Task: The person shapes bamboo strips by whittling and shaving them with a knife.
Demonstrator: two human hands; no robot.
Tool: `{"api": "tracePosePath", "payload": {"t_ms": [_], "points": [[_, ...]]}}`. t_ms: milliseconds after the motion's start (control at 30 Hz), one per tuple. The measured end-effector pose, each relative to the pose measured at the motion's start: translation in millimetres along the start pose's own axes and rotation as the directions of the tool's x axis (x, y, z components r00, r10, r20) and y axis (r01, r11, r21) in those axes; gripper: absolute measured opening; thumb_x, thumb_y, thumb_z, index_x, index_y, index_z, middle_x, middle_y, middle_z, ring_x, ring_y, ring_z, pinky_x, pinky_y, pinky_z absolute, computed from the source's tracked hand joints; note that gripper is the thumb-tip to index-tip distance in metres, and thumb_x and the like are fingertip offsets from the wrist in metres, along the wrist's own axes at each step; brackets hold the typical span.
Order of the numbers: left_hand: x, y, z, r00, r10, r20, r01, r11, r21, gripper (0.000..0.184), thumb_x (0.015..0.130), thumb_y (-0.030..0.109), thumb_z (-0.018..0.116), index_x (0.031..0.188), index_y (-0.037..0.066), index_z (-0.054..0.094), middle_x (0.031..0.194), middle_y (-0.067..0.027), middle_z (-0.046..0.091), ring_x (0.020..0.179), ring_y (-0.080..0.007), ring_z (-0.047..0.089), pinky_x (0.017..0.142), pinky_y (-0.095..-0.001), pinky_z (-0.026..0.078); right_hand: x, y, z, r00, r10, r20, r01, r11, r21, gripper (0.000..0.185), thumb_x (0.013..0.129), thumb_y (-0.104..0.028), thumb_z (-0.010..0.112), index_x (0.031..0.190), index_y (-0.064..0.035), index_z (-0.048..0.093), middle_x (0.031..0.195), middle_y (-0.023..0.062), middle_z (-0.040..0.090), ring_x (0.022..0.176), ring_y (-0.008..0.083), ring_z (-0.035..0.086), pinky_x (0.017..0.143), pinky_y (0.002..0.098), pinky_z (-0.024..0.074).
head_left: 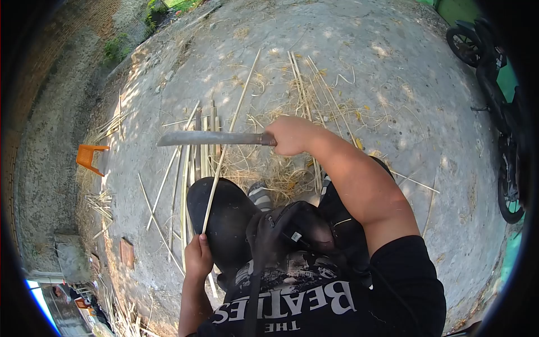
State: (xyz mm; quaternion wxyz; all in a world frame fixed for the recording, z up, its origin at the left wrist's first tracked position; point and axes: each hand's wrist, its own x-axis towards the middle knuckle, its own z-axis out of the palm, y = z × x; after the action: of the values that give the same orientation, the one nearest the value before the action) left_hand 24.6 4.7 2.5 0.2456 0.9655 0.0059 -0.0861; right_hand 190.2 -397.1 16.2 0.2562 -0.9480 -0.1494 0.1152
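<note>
My right hand is closed around the handle of a machete, whose long blade points left. In my left hand, closed near my left knee, is the lower end of a long thin bamboo strip. The strip slants up and away over my thigh. In this view the blade crosses the strip; whether they touch, I cannot tell. More bamboo strips lie on the ground beside my left leg, and thin curled shavings are heaped between my feet.
Other long strips lie ahead on the concrete ground. An orange plastic stool and a brick are on the left. A motorcycle stands along the right edge. At bottom left are more strips and a person.
</note>
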Motion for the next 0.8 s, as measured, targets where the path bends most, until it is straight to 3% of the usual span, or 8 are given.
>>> {"api": "tracePosePath", "payload": {"t_ms": [133, 233, 333, 433, 533, 667, 767, 800], "points": [[-0.1, 0.0, 3.4, 0.999, 0.04, -0.036, -0.039, 0.998, 0.053, 0.052, 0.112, 0.038, 0.039, 0.084, -0.002, 0.054, 0.065, -0.0201, 0.056, 0.06, -0.0347, 0.058, 0.058, -0.0462, 0.041, 4.8, -13.0, 13.1, 0.975, -0.211, 0.062, 0.218, 0.965, -0.143, 0.022, 0.073, -0.012, 0.068, 0.095, -0.0122, 0.072, 0.09, 0.0138, 0.073, 0.093, 0.0368, 0.071, 0.079, 0.0507, 0.0545], [-5.9, -2.8, 5.4, 0.997, 0.049, -0.058, -0.049, 0.999, -0.008, 0.051, 0.112, 0.037, 0.039, 0.083, -0.002, 0.054, 0.066, -0.023, 0.056, 0.062, -0.0412, 0.06, 0.058, -0.0482, 0.042, 17.4, 14.0, -0.8, 0.994, -0.103, 0.038, 0.107, 0.989, -0.098, 0.022, 0.075, -0.013, 0.069, 0.096, -0.012, 0.072, 0.091, 0.0137, 0.073, 0.093, 0.0366, 0.071, 0.079, 0.0507, 0.0546], [-3.2, 2.8, 4.7, 0.996, 0.042, -0.081, -0.039, 0.998, 0.044, 0.051, 0.111, 0.038, 0.04, 0.082, -0.001, 0.053, 0.066, -0.0233, 0.057, 0.063, -0.0433, 0.06, 0.059, -0.0495, 0.042, 28.0, 45.7, -13.7, 0.99, 0.141, -0.012, -0.138, 0.981, 0.138, 0.021, 0.078, -0.014, 0.069, 0.098, -0.0119, 0.073, 0.095, 0.0134, 0.074, 0.095, 0.0361, 0.071, 0.082, 0.0504, 0.0553], [-1.4, 0.3, 4.2, 0.996, 0.05, -0.074, -0.043, 0.996, 0.083, 0.05, 0.111, 0.038, 0.04, 0.083, -0.001, 0.054, 0.066, -0.0234, 0.057, 0.064, -0.045, 0.06, 0.059, -0.0507, 0.042, 17.3, 33.2, -7.7, 0.977, 0.184, -0.11, -0.184, 0.983, 0.016, 0.017, 0.079, -0.013, 0.069, 0.095, -0.0087, 0.071, 0.094, 0.0169, 0.072, 0.094, 0.0396, 0.069, 0.079, 0.05, 0.0534], [-0.6, 1.7, 2.3, 0.997, 0.053, -0.047, -0.048, 0.993, 0.11, 0.049, 0.111, 0.037, 0.041, 0.082, -0.001, 0.053, 0.066, -0.0236, 0.057, 0.063, -0.0454, 0.06, 0.059, -0.051, 0.042, 6.4, 11.0, -8.7, 0.993, 0.113, -0.024, -0.114, 0.993, -0.043, 0.018, 0.078, -0.012, 0.069, 0.095, -0.0099, 0.071, 0.094, 0.0161, 0.072, 0.095, 0.0379, 0.069, 0.08, 0.05, 0.0541], [-1.7, 5.8, 6.4, 0.995, 0.062, -0.081, -0.052, 0.991, 0.123, 0.047, 0.111, 0.034, 0.042, 0.082, -0.001, 0.053, 0.065, -0.0236, 0.057, 0.063, -0.046, 0.059, 0.058, -0.0512, 0.042, 2.2, -15.3, 5.0, 0.99, -0.124, 0.07, 0.135, 0.971, -0.195, 0.019, 0.077, -0.013, 0.069, 0.096, -0.0139, 0.074, 0.097, 0.0127, 0.074, 0.097, 0.034, 0.071, 0.083, 0.0495, 0.0556], [-4.5, -2.3, 9.6, 0.991, 0.083, -0.101, -0.071, 0.991, 0.113, 0.044, 0.111, 0.033, 0.042, 0.082, 0.0, 0.053, 0.065, -0.0233, 0.057, 0.063, -0.0461, 0.06, 0.058, -0.0513, 0.042, 5.4, -8.5, -2.7, 0.979, -0.178, 0.096, 0.193, 0.962, -0.193, 0.019, 0.079, -0.015, 0.07, 0.097, -0.0138, 0.073, 0.097, 0.0131, 0.073, 0.096, 0.0348, 0.071, 0.082, 0.0489, 0.0553], [-7.4, -4.8, 9.7, 0.991, 0.085, -0.103, -0.076, 0.993, 0.089, 0.044, 0.111, 0.032, 0.042, 0.083, 0.0, 0.053, 0.066, -0.0233, 0.057, 0.063, -0.0462, 0.06, 0.058, -0.0514, 0.042, 7.0, 0.9, -6.5, 0.997, -0.073, 0.033, 0.077, 0.986, -0.145, 0.019, 0.079, -0.015, 0.069, 0.098, -0.0134, 0.073, 0.097, 0.0134, 0.073, 0.096, 0.0351, 0.071, 0.082, 0.0487, 0.0553]]}}
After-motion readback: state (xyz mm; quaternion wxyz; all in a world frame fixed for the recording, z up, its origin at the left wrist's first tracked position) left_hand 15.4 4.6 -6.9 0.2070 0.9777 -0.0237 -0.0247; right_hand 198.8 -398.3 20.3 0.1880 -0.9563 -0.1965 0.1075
